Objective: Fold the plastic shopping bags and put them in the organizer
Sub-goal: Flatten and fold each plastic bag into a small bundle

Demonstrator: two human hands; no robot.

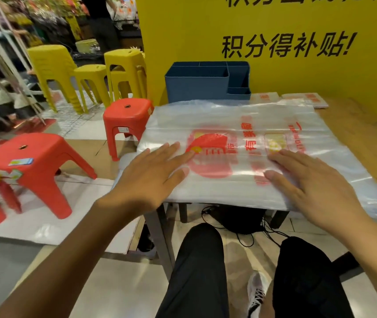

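Pressing crinkled translucent plastic bag (240, 138) flat, wooden table (361, 134)

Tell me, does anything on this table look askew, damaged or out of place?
Nothing looks damaged or spilled. The plastic bag lies flat but overhangs the table's near and left edges, with the left hand and right hand spread on it. The blue organizer stands upright behind it.

Left grip (151, 177), right grip (309, 187): flat, fingers straight, palms down.
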